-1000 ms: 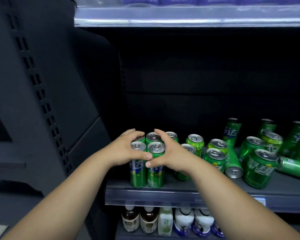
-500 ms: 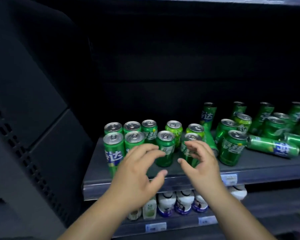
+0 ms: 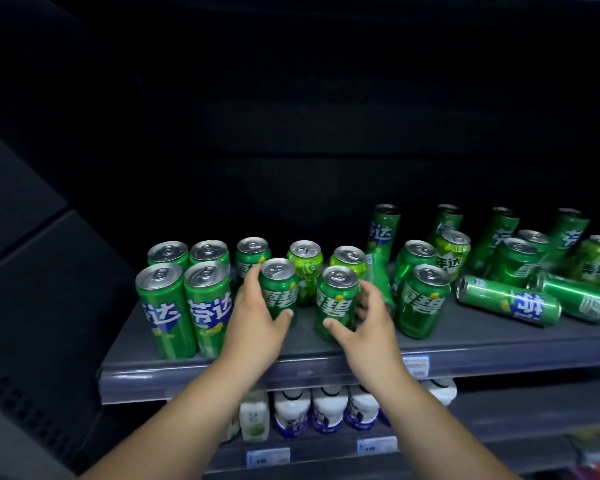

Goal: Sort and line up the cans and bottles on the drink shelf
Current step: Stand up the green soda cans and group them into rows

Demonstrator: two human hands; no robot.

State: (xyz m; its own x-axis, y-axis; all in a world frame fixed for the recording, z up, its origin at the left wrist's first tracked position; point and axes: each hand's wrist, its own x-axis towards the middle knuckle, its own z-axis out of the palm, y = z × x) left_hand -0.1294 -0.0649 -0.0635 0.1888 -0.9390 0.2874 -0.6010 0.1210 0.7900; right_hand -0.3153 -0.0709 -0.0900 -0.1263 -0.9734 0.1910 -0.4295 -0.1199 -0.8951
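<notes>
Gripping, left hand point(image 3: 257, 320): fingers and thumb curled round a short green can point(image 3: 278, 289), standing upright.
Right hand point(image 3: 369, 323): curled round the neighbouring can point(image 3: 336, 299), upright near the shelf point(image 3: 465, 344) front.
Left end: four tall cans point(image 3: 207, 299) stand squared.
Far right: two cans point(image 3: 506, 303) lie toppled.

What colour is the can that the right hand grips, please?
Green can, white lettering, silver top; head view.
</notes>
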